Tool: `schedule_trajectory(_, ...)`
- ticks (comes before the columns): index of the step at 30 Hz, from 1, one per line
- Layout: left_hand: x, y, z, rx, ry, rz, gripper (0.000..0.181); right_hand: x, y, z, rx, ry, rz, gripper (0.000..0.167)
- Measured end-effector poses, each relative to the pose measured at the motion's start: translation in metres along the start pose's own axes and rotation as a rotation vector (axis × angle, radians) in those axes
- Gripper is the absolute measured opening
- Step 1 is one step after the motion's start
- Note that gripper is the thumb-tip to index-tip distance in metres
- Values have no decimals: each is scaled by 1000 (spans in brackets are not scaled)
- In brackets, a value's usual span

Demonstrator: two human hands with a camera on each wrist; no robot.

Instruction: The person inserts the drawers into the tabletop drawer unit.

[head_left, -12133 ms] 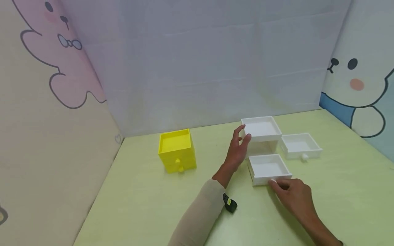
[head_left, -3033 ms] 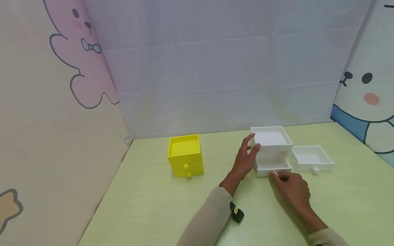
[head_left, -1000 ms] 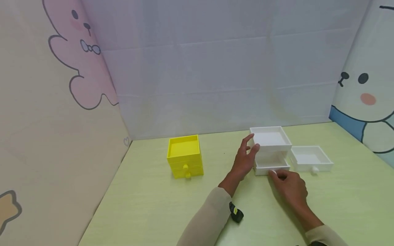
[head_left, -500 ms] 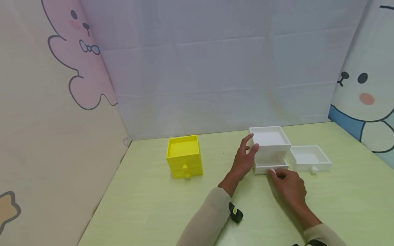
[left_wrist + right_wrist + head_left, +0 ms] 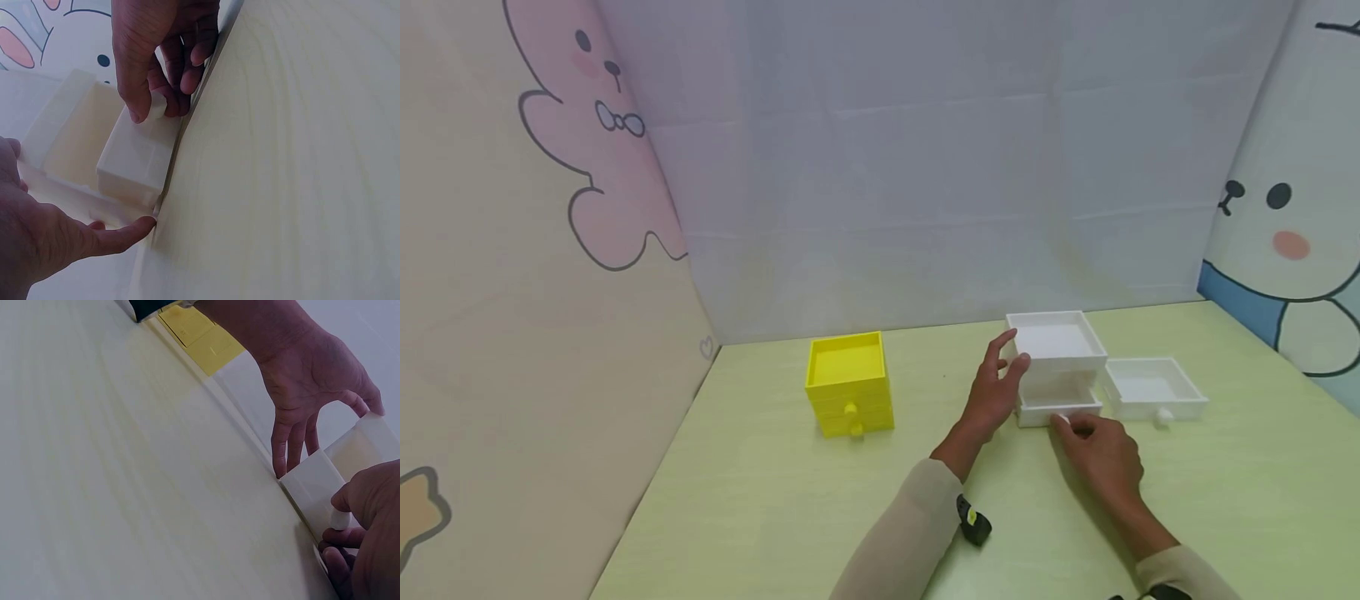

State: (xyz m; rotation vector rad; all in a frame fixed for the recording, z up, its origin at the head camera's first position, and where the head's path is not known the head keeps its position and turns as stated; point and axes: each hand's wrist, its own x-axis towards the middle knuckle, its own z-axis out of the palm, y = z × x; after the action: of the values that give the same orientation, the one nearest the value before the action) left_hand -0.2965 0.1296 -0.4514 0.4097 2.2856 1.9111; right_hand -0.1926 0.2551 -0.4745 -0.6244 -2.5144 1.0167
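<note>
A white cabinet [image 5: 1056, 337] with a shallow tray top stands right of centre, its upper bay without a drawer. The left hand [image 5: 992, 396] grips its left side, fingers spread along the wall and thumb at the front edge; in the right wrist view this hand [image 5: 315, 375] has fingertips down at its base. A lower white drawer [image 5: 1033, 416] sits in the bottom bay. The right hand [image 5: 1103, 458] pinches its white knob [image 5: 156, 106], between thumb and fingers in the left wrist view. Beside the cabinet lies another white drawer [image 5: 1153, 383] with a round knob [image 5: 1163, 417].
A yellow cabinet [image 5: 848, 367] with knobs on its front stands to the left on the pale green table [image 5: 760, 500]. Behind hangs a light curtain [image 5: 865, 167], and printed cartoon walls flank both sides. A black item is on the left sleeve [image 5: 898, 533].
Since the earliest frame, the lower drawer has slid back into the cabinet with the right hand on its knob. The left hand has kept its place. Over the last second little differs.
</note>
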Motion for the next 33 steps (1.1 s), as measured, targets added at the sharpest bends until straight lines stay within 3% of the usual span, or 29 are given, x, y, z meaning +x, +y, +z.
schedule_trajectory(33, 2, -2, 1, 11, 6, -18, 41, 3, -1, 6, 12, 37, -14, 32)
